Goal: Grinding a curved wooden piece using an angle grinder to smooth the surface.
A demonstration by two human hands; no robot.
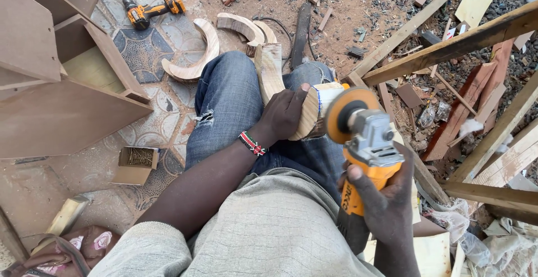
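Gripping the end of a curved pale wooden piece, the left hand is closed over its rounded edge, thumb up on top, and presses it against the person's blue denim knees. The piece's sanded end face sits just beyond the fingertips. The right hand is wrapped tight around the body of a yellow and grey angle grinder, whose orange sanding disc is at that end face, just right of the left hand. A beaded red, white and black wristband circles the left wrist. Beyond the left hand, two more curved wooden pieces lie on the patterned floor, with a yellow cordless drill farther out. Left of the left forearm sits a small cardboard box of nails.
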